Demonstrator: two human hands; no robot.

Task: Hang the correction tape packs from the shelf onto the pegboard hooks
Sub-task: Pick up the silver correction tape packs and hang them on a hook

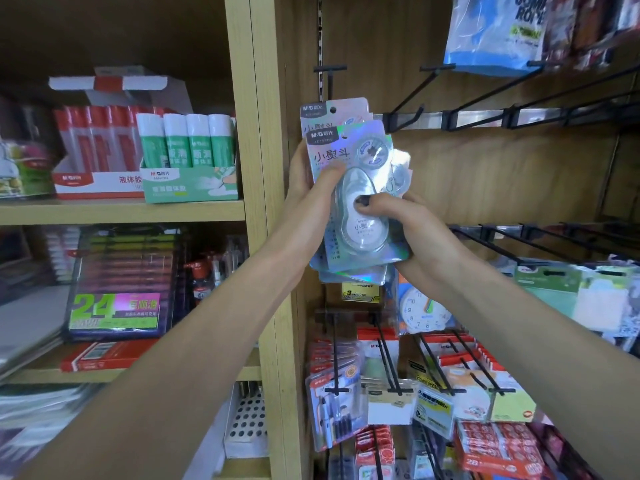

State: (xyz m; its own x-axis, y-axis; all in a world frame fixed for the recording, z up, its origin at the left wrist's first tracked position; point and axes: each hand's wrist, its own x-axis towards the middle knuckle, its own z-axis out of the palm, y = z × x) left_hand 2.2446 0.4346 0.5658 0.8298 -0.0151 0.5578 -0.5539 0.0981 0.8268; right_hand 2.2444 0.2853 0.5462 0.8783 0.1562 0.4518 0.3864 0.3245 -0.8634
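Two bare forearms rose from the bottom corners of the view and converged at the centre, both reaching up and away toward a wooden display. The left hand [304, 174] gripped the left edge of a fanned stack of correction tape packs [356, 192], its thumb laid across the front of the top card and its fingers hidden behind the stack. The right hand [405, 226] closed around the stack's lower right side, its thumb, with a dark-painted nail, pressing on the clear blister of the front pack. Both hands were closed firmly on the stack.

The packs were held upright, long axis vertical, printed faces toward the camera, and hang holes at the top. The cards were shiny and holographic, each with a white oval dispenser under a clear bubble. The rear packs stuck out higher than the front one.

The stack was in mid-air in front of the wooden back panel, just below a black hook [329, 72] near the panel's left edge. Whether any pack touched that hook could not be told. More black hooks [412, 98] projected to the right along a metal rail.

On the left, a shelf [121, 211] carried a box of green glue sticks [190, 157] beside a red box. Below the hands, hooks held assorted stationery packs [346, 375].
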